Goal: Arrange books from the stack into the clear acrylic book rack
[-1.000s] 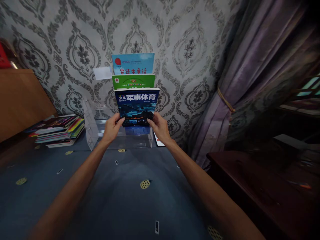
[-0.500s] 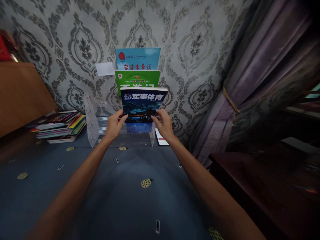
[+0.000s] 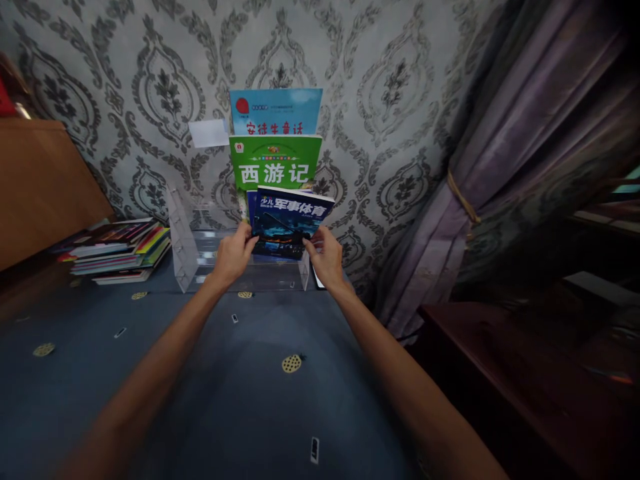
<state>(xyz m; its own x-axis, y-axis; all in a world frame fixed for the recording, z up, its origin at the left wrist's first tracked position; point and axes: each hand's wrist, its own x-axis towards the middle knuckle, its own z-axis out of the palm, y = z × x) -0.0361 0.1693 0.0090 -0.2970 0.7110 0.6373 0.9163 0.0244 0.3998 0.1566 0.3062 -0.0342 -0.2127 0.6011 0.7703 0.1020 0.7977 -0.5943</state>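
Observation:
Both of my hands grip a dark blue book (image 3: 285, 223), tilted with its right side higher, in front of a clear acrylic rack (image 3: 183, 243). My left hand (image 3: 235, 253) pinches its lower left edge, and my right hand (image 3: 325, 257) its lower right. Behind it stands a green book (image 3: 275, 160), and behind that a light blue book (image 3: 277, 110) rises highest. Part of another blue-purple book (image 3: 251, 203) shows between the dark book and the green one. The rack's left part holds no books.
A pile of books (image 3: 120, 250) lies left of the rack on the dark blue cloth (image 3: 225, 387). A phone (image 3: 318, 280) is partly hidden behind my right hand. White paper (image 3: 208, 133) is at the wall. Purple curtain (image 3: 440, 240) and dark red furniture (image 3: 465, 333) are at right.
The dark blue book has come down and tilted, its left side moving right. More of the green book's cover and a blue-purple book behind now show. Both hands still hold the dark book.

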